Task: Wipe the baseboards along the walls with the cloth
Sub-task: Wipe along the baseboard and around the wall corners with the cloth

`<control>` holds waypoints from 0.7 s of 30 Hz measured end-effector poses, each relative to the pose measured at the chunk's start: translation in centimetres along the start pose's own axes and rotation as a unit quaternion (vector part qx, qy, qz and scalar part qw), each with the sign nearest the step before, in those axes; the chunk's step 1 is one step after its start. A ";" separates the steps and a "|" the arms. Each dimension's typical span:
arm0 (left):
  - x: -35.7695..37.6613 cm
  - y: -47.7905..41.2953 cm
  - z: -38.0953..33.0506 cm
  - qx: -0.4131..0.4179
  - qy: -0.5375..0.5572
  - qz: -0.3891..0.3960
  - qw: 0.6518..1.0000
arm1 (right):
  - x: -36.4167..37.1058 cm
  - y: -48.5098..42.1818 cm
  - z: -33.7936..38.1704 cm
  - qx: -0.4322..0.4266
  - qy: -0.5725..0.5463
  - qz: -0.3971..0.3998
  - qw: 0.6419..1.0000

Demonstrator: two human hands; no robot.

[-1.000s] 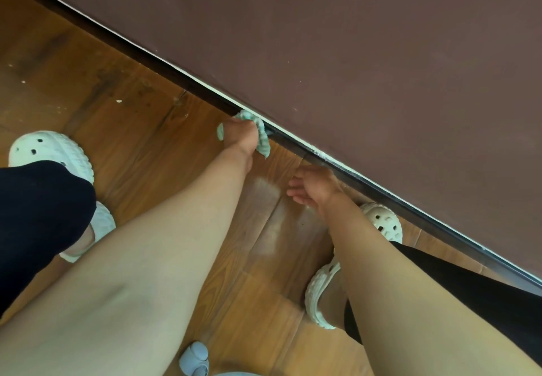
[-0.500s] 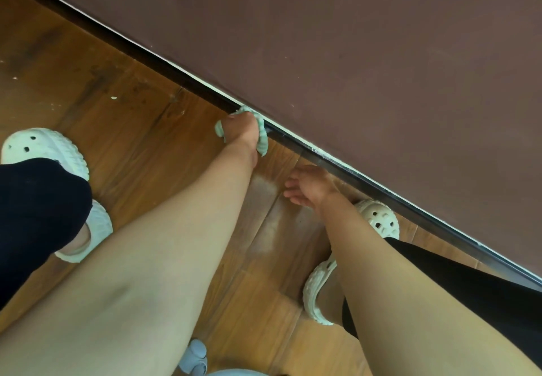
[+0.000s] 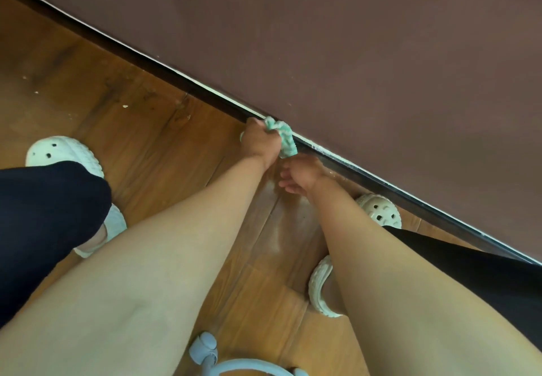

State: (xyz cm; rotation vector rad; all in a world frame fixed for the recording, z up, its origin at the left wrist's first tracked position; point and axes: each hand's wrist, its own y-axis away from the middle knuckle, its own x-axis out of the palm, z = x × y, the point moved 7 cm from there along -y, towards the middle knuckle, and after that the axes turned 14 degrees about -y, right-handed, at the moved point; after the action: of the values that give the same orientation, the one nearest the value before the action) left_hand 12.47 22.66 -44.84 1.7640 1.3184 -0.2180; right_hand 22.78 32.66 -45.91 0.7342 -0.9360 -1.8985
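A dark baseboard [image 3: 390,186] with a pale top edge runs diagonally from upper left to lower right under the brown wall [image 3: 366,53]. My left hand [image 3: 259,141] grips a bunched mint-green cloth [image 3: 286,138] and holds it against the baseboard. Just to the right, my right hand [image 3: 299,175] hangs above the wooden floor with relaxed fingers and holds nothing. It is close to the cloth's lower end.
The wooden floor [image 3: 140,129] carries a few pale crumbs at the left. My feet in white perforated clogs stand at the left [image 3: 67,153] and by the baseboard at the right [image 3: 378,210]. A light blue plastic object [image 3: 205,349] lies at the bottom edge.
My left hand with the cloth has slid to the right along the baseboard, closing on my right hand. The right hand has stayed roughly in place.
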 end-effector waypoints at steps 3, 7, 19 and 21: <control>-1.1 1.9 -1.5 0.062 -0.073 -0.004 0.995 | -0.5 0.6 0.4 -0.012 0.000 -0.012 1.000; -1.7 4.8 -3.1 0.143 -0.143 0.051 0.978 | -1.1 2.1 1.6 -0.030 -0.002 -0.009 0.999; -8.7 9.3 -4.4 0.097 -0.065 -0.010 0.993 | -0.4 8.4 6.2 -0.130 -0.017 0.021 0.991; -8.3 9.2 -4.1 0.066 -0.031 -0.017 0.997 | -0.5 8.8 6.3 -0.138 -0.006 0.018 0.990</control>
State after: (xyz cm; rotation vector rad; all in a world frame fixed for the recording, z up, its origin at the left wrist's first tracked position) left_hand 15.26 19.73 -32.48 1.8293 1.3160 -0.3843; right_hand 22.06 32.12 -35.11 0.5374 -0.6689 -1.9515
